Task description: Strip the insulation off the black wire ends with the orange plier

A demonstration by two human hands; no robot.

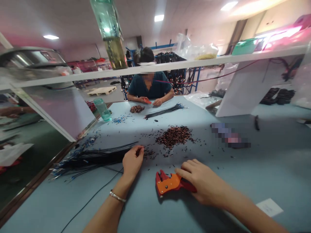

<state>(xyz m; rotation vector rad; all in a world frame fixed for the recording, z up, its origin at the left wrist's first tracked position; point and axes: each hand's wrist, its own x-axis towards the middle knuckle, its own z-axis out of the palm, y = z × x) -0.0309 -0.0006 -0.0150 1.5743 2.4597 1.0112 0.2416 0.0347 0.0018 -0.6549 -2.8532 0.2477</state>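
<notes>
My left hand (133,160) is closed in a pinch above the table, its thumb and forefinger pressed together on a thin black wire (91,200). The wire trails from under the hand toward the lower left; its tip at the fingers is too small to make out. My right hand (200,179) grips a red and orange wire stripper (168,183) by its handles, jaws pointing left and apart from the wire. Beside my left hand lies a bundle of black wires (97,157) with blue and bare metal ends. A heap of small black and copper-coloured pieces (175,136) lies beyond both hands.
Across the table (141,210) a person (150,85) holds a red tool (147,101). Near them are another wire bundle (165,111) and a small heap (137,109). A green bottle (102,110) stands at left. A shelf (157,68) spans overhead; a white label (269,207) lies at right.
</notes>
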